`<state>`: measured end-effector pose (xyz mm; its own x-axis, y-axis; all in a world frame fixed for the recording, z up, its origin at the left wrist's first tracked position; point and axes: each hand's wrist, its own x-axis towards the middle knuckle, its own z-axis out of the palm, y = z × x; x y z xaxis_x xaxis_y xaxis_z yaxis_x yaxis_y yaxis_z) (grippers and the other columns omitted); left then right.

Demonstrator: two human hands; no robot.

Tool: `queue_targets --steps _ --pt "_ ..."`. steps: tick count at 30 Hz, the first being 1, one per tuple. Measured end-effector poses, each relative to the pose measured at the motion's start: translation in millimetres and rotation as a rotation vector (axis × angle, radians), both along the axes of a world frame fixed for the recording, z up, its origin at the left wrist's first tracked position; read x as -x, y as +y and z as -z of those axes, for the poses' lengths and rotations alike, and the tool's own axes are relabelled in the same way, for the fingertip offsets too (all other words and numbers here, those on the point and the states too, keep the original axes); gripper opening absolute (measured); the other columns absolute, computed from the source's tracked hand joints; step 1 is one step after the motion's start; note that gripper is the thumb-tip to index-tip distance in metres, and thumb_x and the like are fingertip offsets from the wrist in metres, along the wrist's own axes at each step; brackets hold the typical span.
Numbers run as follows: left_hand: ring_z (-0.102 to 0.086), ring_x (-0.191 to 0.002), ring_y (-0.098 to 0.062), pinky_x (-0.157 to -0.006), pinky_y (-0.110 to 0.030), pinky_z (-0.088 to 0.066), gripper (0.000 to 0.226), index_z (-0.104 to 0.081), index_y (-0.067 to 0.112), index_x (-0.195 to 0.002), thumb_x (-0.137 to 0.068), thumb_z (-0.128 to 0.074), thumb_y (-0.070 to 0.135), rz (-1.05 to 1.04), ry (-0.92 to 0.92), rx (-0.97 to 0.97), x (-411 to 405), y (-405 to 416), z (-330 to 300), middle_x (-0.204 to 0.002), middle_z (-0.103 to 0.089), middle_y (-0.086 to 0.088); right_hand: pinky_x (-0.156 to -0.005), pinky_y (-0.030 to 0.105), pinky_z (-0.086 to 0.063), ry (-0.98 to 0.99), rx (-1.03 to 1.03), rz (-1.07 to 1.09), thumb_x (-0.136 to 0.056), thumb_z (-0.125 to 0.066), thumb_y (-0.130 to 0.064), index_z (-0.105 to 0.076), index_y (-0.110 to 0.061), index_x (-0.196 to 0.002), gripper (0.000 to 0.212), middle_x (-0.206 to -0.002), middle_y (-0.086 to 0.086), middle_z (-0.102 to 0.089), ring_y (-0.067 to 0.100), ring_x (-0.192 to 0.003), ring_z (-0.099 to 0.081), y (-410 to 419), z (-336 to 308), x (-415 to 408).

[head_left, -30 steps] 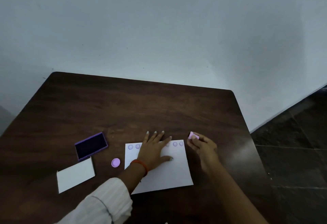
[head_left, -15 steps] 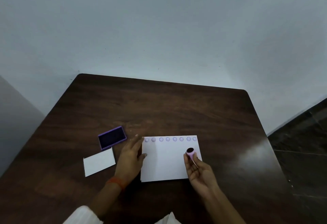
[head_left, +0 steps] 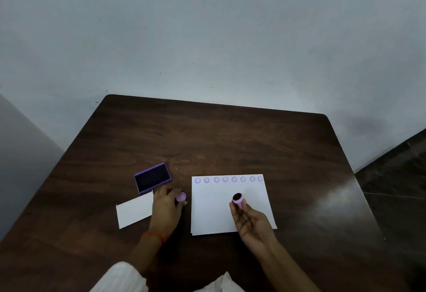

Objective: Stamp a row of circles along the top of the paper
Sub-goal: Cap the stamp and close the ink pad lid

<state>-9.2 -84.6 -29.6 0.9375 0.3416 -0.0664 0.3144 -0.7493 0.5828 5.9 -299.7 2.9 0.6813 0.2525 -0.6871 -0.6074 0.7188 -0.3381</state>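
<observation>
Since eight circles already line the paper beyond both hands, the right hand pinches the stamp inked face up, while the left hand closes on what seems its cap, probably for recapping.

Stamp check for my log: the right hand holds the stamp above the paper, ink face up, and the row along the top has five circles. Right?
Not five: the head view shows eight circles along the paper's top. The right hand does hold the stamp ink face up.
</observation>
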Motion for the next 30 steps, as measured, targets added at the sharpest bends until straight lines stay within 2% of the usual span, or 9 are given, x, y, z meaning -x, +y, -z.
queue_targets --steps 6,11,15,19,22,24,26,28,30 --pt "-0.050 -0.111 -0.031 -0.094 -0.038 -0.043 0.027 -0.068 0.007 -0.105 -0.078 -0.071 0.011 -0.001 0.001 0.033 -0.7 0.6 -3.5 -0.115 -0.061 -0.015 -0.069 0.035 -0.061 0.014 -0.011 -0.016 -0.064 -0.067 -0.002 -0.076 0.003 -0.073 0.014 -0.084 0.019 -0.076 0.025 -0.074 -0.075 3.7 -1.2 0.2" --pt "-0.057 -0.105 -0.023 -0.089 -0.033 -0.048 0.026 -0.065 0.013 -0.106 -0.081 -0.069 0.016 -0.010 -0.023 0.149 1.3 1.4 -16.3 -0.116 -0.062 -0.009 -0.070 0.034 -0.061 -0.016 0.000 -0.040 -0.061 -0.069 -0.003 -0.076 0.002 -0.073 0.015 -0.085 0.018 -0.076 0.024 -0.076 -0.075 7.5 -5.7 -2.4" --pt "-0.063 -0.093 -0.014 -0.082 -0.025 -0.049 0.021 -0.066 0.017 -0.103 -0.083 -0.067 0.021 -0.018 -0.045 0.292 5.1 -1.4 -31.9 -0.107 -0.070 -0.003 -0.071 0.030 -0.062 -0.111 0.061 -0.111 -0.077 -0.063 -0.001 -0.075 0.001 -0.079 0.013 -0.088 0.015 -0.077 0.022 -0.080 -0.074 15.0 -12.4 -6.1" --pt "-0.062 -0.092 -0.006 -0.080 -0.021 -0.048 0.030 -0.066 0.019 -0.111 -0.082 -0.068 0.024 -0.032 -0.048 0.394 11.8 -5.9 -44.0 -0.109 -0.070 0.002 -0.074 0.027 -0.061 -0.254 0.250 -0.240 -0.084 -0.061 -0.001 -0.074 -0.004 -0.088 0.014 -0.094 0.012 -0.076 0.024 -0.088 -0.073 28.4 -21.9 -10.2" --pt "-0.060 -0.088 0.002 -0.073 -0.009 -0.045 0.033 -0.066 0.020 -0.112 -0.080 -0.070 0.025 -0.030 -0.066 0.431 14.9 -9.0 -50.2 -0.108 -0.068 0.008 -0.074 0.024 -0.060 -0.375 0.465 -0.347 -0.080 -0.068 -0.006 -0.072 -0.013 -0.094 0.016 -0.101 0.008 -0.074 0.024 -0.092 -0.071 42.4 -28.9 -11.1" --pt "-0.059 -0.084 0.009 -0.065 -0.001 -0.044 0.034 -0.066 0.021 -0.112 -0.078 -0.072 0.022 -0.023 -0.083 0.446 16.6 -10.0 -54.0 -0.104 -0.067 0.012 -0.072 0.017 -0.058 -0.500 0.653 -0.431 -0.078 -0.072 -0.012 -0.070 -0.026 -0.088 0.017 -0.099 -0.002 -0.073 0.016 -0.092 -0.070 51.3 -33.4 -10.5" --pt "-0.059 -0.083 0.010 -0.064 0.003 -0.044 0.035 -0.066 0.023 -0.111 -0.077 -0.073 0.017 -0.010 -0.095 0.457 18.2 -10.5 -58.2 -0.101 -0.066 0.014 -0.068 0.008 -0.054 -0.645 0.832 -0.498 -0.079 -0.072 -0.016 -0.067 -0.032 -0.087 0.018 -0.094 -0.010 -0.069 0.007 -0.087 -0.066 58.0 -35.6 -10.1" --pt "-0.062 -0.084 0.009 -0.067 0.004 -0.044 0.036 -0.067 0.024 -0.109 -0.076 -0.074 0.013 0.009 -0.111 0.470 20.0 -11.4 -61.3 -0.100 -0.068 0.015 -0.065 0.001 -0.048 -0.780 0.994 -0.527 -0.079 -0.071 -0.020 -0.067 -0.027 -0.093 0.016 -0.089 -0.014 -0.065 0.000 -0.081 -0.063 62.9 -35.0 -9.7" --pt "-0.062 -0.085 0.014 -0.069 0.004 -0.044 0.037 -0.068 0.026 -0.108 -0.075 -0.074 0.011 0.020 -0.124 0.484 21.8 -11.8 -64.2 -0.096 -0.068 0.018 -0.066 0.000 -0.048 -0.877 1.076 -0.526 -0.079 -0.071 -0.024 -0.070 -0.020 -0.095 0.017 -0.086 -0.015 -0.065 0.000 -0.078 -0.062 67.2 -34.4 -8.3"
